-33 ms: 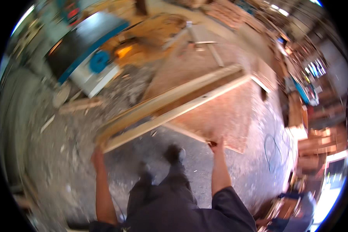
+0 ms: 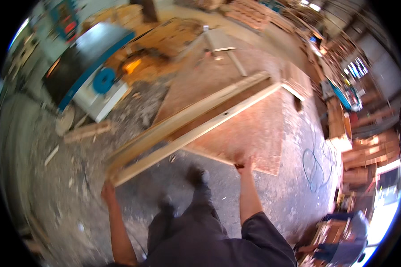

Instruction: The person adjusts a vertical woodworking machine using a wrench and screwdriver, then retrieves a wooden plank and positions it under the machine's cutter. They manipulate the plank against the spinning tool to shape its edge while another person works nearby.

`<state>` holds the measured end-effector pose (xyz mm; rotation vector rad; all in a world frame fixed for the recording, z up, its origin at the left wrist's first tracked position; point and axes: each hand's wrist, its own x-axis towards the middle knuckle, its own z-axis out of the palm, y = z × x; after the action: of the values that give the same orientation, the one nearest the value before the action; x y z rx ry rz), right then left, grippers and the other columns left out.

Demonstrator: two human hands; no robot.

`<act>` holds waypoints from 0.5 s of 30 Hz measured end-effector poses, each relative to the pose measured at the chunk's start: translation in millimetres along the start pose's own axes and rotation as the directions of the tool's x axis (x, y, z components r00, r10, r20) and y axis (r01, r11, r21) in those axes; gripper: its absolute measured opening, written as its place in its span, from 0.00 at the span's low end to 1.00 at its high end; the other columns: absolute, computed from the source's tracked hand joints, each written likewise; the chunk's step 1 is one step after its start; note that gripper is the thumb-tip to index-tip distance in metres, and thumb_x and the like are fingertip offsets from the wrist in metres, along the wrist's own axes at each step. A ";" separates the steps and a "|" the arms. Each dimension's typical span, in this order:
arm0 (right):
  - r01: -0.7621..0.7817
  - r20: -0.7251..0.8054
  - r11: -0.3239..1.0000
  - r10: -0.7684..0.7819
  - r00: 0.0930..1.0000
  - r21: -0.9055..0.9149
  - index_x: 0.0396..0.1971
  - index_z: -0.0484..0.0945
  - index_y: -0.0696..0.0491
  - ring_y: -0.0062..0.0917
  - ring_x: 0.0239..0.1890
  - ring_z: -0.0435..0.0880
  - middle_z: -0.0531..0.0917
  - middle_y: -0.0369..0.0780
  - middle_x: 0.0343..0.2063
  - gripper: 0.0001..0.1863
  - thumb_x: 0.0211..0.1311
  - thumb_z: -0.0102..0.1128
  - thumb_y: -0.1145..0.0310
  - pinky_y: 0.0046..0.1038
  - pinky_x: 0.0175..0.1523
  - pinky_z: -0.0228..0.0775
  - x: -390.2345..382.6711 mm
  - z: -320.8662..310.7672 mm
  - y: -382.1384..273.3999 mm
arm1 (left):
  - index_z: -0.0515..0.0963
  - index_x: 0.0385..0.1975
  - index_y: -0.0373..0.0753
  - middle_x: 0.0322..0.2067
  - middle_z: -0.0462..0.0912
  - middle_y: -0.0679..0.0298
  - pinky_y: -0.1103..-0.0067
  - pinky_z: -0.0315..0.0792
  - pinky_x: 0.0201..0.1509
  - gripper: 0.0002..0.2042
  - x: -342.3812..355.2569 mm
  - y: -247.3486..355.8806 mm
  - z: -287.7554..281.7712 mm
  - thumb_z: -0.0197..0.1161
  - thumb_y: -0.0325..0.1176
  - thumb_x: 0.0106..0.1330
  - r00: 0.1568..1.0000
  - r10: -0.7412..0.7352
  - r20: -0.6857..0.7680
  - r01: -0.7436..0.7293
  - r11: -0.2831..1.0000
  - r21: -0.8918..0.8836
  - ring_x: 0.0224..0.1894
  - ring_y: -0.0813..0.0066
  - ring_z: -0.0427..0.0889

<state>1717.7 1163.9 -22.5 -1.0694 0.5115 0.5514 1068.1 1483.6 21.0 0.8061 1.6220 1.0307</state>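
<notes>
Down at the bottom, dark shoes (image 2: pixel 202 176) stand on the scuffed concrete floor (image 2: pixel 227 209), one ahead of the other, and just beyond them is the action! The left hand (image 2: pixel 108 191) is wrapped round the near left corner of a long wooden frame (image 2: pixel 196 133), two pale rails with a gap between. The right hand (image 2: pixel 246 164) is at the near edge of a big reddish plywood sheet (image 2: pixel 249 129), fingers curled; whether they grip that edge or something dark beneath them, I can't tell. The frame slants from that left corner, out past the sheet's left edge, across to near its right edge, and whether it touches the sheet is unclear. For good handling, I'd say, the palm belongs deep under the corner, the rails want lifting evenly so the joints don't rack, and the far end needs watching, since a length like this could swing and scrape the plywood. Feet apart, back straight, fingers out of the gap: sound technique! Beyond the frame's left end lies a timber offcut (image 2: pixel 88 132), then a flat-topped machine (image 2: pixel 93 44) with a blue handwheel (image 2: pixel 104 80), while off the sheet's right edge a thin hose or cable (image 2: pixel 314 169) loops on the concrete, a tripping risk. Sawdust (image 2: pixel 173 33) spreads farther back, and stacked boards (image 2: pixel 249 15) close the view.
</notes>
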 end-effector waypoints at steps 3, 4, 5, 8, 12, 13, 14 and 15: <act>0.282 -0.330 0.949 -0.223 0.917 0.141 0.54 0.77 0.50 0.34 0.49 0.82 0.81 0.38 0.49 0.24 0.62 0.68 0.55 0.39 0.51 0.79 -31.2 54.8 -8.7 | 0.81 0.51 0.32 0.44 0.83 0.56 0.73 0.80 0.39 0.21 -15.9 13.1 14.2 0.63 0.45 0.69 0.994 0.039 -0.106 -0.043 0.999 -0.032 0.42 0.65 0.83; 0.284 -0.431 0.939 -0.178 0.885 0.195 0.55 0.77 0.52 0.33 0.51 0.82 0.81 0.38 0.51 0.24 0.62 0.69 0.60 0.37 0.53 0.80 -21.4 60.2 -12.9 | 0.81 0.51 0.32 0.44 0.83 0.56 0.73 0.80 0.39 0.21 -14.7 17.4 15.2 0.63 0.45 0.68 0.990 0.041 -0.133 -0.043 0.999 -0.013 0.43 0.64 0.83; 0.272 -0.458 0.939 -0.150 0.876 0.213 0.55 0.77 0.53 0.33 0.51 0.82 0.81 0.37 0.52 0.23 0.62 0.69 0.63 0.37 0.53 0.79 -11.4 59.1 -15.7 | 0.81 0.51 0.32 0.45 0.83 0.55 0.73 0.81 0.40 0.22 -9.9 21.5 12.7 0.64 0.44 0.68 0.987 0.043 -0.158 -0.042 0.999 0.006 0.43 0.64 0.84; 0.244 -0.511 0.946 -0.105 0.853 0.213 0.55 0.77 0.56 0.32 0.51 0.81 0.80 0.37 0.53 0.22 0.62 0.69 0.70 0.37 0.54 0.79 7.8 58.4 -34.8 | 0.80 0.48 0.35 0.38 0.83 0.58 0.75 0.80 0.36 0.18 -18.1 39.3 13.5 0.65 0.43 0.67 0.975 -0.006 -0.224 0.018 0.999 0.050 0.37 0.68 0.83; 0.292 -0.459 0.945 -0.196 0.867 0.148 0.58 0.77 0.55 0.30 0.51 0.81 0.80 0.37 0.54 0.22 0.64 0.66 0.71 0.35 0.54 0.79 54.2 34.7 -67.4 | 0.78 0.45 0.37 0.35 0.83 0.61 0.76 0.79 0.33 0.14 -100.0 18.6 79.2 0.66 0.39 0.65 0.950 -0.123 -0.287 0.172 0.974 0.150 0.32 0.72 0.83; 0.294 -0.406 0.942 -0.207 0.890 0.163 0.58 0.76 0.55 0.30 0.51 0.81 0.79 0.37 0.54 0.22 0.64 0.66 0.71 0.35 0.55 0.78 55.5 46.2 -79.9 | 0.78 0.45 0.36 0.36 0.83 0.61 0.76 0.79 0.35 0.15 -110.8 17.8 85.1 0.66 0.38 0.64 0.970 -0.150 -0.191 0.175 0.977 0.119 0.33 0.71 0.83; 0.307 -0.394 0.936 -0.219 0.893 0.174 0.59 0.76 0.54 0.29 0.51 0.80 0.79 0.36 0.54 0.23 0.65 0.65 0.69 0.34 0.54 0.78 73.2 54.8 -90.0 | 0.78 0.46 0.36 0.36 0.83 0.61 0.76 0.79 0.37 0.15 -121.3 15.5 88.1 0.67 0.36 0.64 0.980 -0.173 -0.098 0.181 0.980 0.086 0.35 0.71 0.83; 0.313 -0.394 0.933 -0.224 0.891 0.178 0.60 0.76 0.53 0.29 0.52 0.79 0.78 0.36 0.55 0.24 0.65 0.65 0.67 0.33 0.54 0.77 90.9 52.5 -101.0 | 0.78 0.47 0.35 0.37 0.83 0.60 0.76 0.79 0.39 0.15 -137.9 19.3 86.9 0.67 0.34 0.63 0.981 -0.196 -0.009 0.196 0.978 0.067 0.36 0.70 0.83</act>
<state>1857.8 1189.5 7.9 -0.9946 0.7230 0.0335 1189.1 1390.8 81.8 0.6742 1.7085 0.8409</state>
